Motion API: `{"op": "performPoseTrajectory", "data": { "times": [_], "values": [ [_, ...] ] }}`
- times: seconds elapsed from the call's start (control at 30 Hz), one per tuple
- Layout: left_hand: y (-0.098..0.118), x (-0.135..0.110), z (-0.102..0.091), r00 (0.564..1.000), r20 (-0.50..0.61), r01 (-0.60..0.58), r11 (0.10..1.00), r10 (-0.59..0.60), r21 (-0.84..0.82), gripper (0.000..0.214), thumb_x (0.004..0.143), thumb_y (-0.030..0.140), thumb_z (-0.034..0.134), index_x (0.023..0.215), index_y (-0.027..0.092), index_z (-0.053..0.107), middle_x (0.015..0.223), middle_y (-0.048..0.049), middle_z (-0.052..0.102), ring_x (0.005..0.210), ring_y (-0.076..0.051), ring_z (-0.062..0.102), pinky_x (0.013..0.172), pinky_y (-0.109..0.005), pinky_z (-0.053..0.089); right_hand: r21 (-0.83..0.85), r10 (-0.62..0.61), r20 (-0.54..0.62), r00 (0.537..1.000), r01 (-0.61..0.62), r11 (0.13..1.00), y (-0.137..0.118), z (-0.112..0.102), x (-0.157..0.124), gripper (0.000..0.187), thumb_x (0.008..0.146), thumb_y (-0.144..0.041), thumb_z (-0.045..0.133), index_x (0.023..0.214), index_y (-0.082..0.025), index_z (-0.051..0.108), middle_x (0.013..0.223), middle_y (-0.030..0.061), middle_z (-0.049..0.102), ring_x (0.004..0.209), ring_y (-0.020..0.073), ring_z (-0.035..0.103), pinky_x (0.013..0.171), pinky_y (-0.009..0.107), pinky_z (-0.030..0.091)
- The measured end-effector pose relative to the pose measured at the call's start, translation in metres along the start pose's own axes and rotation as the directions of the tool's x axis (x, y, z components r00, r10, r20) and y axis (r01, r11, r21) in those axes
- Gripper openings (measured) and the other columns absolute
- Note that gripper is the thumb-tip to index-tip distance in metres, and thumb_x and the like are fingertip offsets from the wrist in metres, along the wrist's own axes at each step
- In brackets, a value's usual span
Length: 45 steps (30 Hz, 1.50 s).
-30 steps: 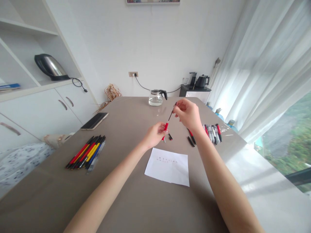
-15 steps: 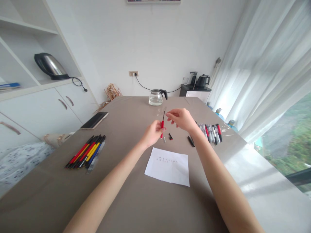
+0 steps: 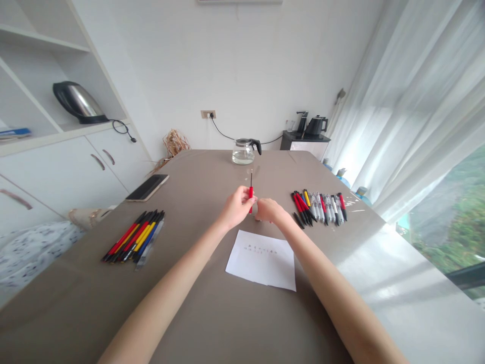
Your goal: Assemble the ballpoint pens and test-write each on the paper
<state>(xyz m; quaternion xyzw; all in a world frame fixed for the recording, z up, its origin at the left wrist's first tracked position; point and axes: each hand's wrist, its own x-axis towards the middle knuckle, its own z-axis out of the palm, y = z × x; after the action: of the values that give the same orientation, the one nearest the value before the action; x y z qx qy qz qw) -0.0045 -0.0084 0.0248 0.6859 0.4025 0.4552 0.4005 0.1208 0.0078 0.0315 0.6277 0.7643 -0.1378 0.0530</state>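
My left hand (image 3: 235, 206) is closed around the red barrel (image 3: 250, 193) of a pen held upright over the table. A thin dark refill (image 3: 251, 178) sticks up out of the barrel, its tip bare. Just to the right, my right hand (image 3: 267, 210) is lowered to the tabletop, fingers pointing down and drawn together. Whatever lies at its fingertips is too small and covered to make out. Below both hands lies a white paper sheet (image 3: 261, 260) with a few lines of handwriting.
Several assembled pens (image 3: 322, 208) lie in a row at the right. Another bunch of red, yellow, blue and black pens (image 3: 134, 238) is at the left, near a phone (image 3: 147, 188). A glass pot (image 3: 243, 152) stands at the table's far edge.
My right hand has come down from beside the refill to the table, where it now covers the small spring and black-and-red piece seen before. The held pen has shifted slightly left.
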Motion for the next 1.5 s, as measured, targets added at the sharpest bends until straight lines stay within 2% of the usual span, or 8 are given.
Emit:
{"op": "performPoseTrajectory", "data": {
  "times": [0.23,0.37,0.43,0.5,0.6,0.73,0.87,1.5],
  "values": [
    [-0.001,0.001,0.001,1.0,0.0,-0.016,1.0,0.016,0.003,0.017,0.077,0.026,0.048,0.09,0.016,0.045,0.092,-0.0075,0.059,0.086,-0.016,0.057,0.075,-0.032,0.047,-0.018,-0.043,-0.017,0.999,0.042,0.999,-0.006,-0.002,-0.006,0.028,0.061,-0.016,0.055,0.089,-0.016,0.057,0.082,0.008,0.061,0.074,0.0202,0.059,0.054,0.025,0.044],
    [-0.001,0.001,0.002,1.0,0.006,-0.009,1.0,0.009,0.008,0.016,0.077,0.026,0.048,0.09,0.016,0.045,0.091,-0.0077,0.059,0.085,-0.016,0.058,0.072,-0.031,0.048,0.032,-0.023,-0.025,0.999,0.024,0.999,0.0,-0.003,-0.004,0.013,0.062,-0.021,0.055,0.072,-0.014,0.06,0.071,0.0079,0.061,0.066,0.0188,0.059,0.051,0.024,0.042],
    [-0.001,0.001,0.003,1.0,0.009,-0.006,1.0,0.006,0.017,0.017,0.077,0.027,0.048,0.09,0.016,0.045,0.091,-0.0078,0.059,0.085,-0.016,0.057,0.068,-0.029,0.048,0.137,0.018,-0.124,0.992,-0.001,0.991,0.008,-0.01,-0.004,0.016,0.065,-0.028,0.053,0.064,-0.013,0.059,0.063,0.008,0.06,0.06,0.0174,0.058,0.05,0.024,0.041],
    [-0.001,0.0,0.004,1.0,0.013,-0.008,1.0,0.008,0.016,0.017,0.077,0.028,0.048,0.09,0.017,0.045,0.09,-0.0078,0.059,0.085,-0.017,0.057,0.065,-0.028,0.048,0.257,0.052,-0.323,0.945,0.035,0.966,0.018,-0.02,-0.005,0.02,0.066,-0.032,0.052,0.064,-0.013,0.059,0.06,0.0075,0.06,0.058,0.0158,0.057,0.051,0.023,0.041],
    [-0.002,0.0,0.005,1.0,0.02,-0.005,1.0,0.005,0.002,0.016,0.077,0.027,0.048,0.089,0.017,0.045,0.088,-0.0073,0.059,0.083,-0.016,0.057,0.062,-0.027,0.048,0.437,0.117,-0.571,0.812,0.181,0.881,0.03,-0.038,-0.012,0.019,0.068,-0.029,0.048,0.072,-0.014,0.058,0.064,0.0048,0.061,0.053,0.0114,0.054,0.048,0.021,0.039],
    [-0.002,-0.002,0.009,0.999,0.049,0.007,1.0,-0.007,0.007,0.014,0.077,0.025,0.048,0.087,0.017,0.045,0.085,-0.0071,0.06,0.079,-0.015,0.058,0.059,-0.026,0.048,0.561,0.113,-0.687,0.718,0.424,0.711,0.031,-0.053,-0.025,0.025,0.072,-0.033,0.043,0.08,-0.013,0.056,0.064,0.0026,0.059,0.045,0.0079,0.048,0.041,0.018,0.037],
    [0.0,-0.005,0.012,0.997,0.081,-0.006,0.999,0.003,0.036,0.013,0.078,0.025,0.046,0.089,0.017,0.045,0.086,-0.0069,0.059,0.081,-0.016,0.057,0.06,-0.027,0.048,0.585,0.056,-0.693,0.719,0.515,0.627,0.023,-0.058,-0.033,0.026,0.072,-0.035,0.044,0.081,-0.013,0.055,0.062,0.0018,0.058,0.044,0.0071,0.047,0.039,0.017,0.036],
    [0.0,-0.006,0.014,0.995,0.099,0.006,1.0,-0.008,0.015,0.013,0.078,0.024,0.047,0.088,0.017,0.045,0.086,-0.0068,0.059,0.085,-0.017,0.057,0.064,-0.029,0.048,0.605,0.007,-0.596,0.803,0.443,0.661,0.022,-0.058,-0.035,0.025,0.071,-0.033,0.044,0.081,-0.013,0.056,0.063,0.0028,0.058,0.046,0.0073,0.048,0.035,0.015,0.035]
  ]
}}
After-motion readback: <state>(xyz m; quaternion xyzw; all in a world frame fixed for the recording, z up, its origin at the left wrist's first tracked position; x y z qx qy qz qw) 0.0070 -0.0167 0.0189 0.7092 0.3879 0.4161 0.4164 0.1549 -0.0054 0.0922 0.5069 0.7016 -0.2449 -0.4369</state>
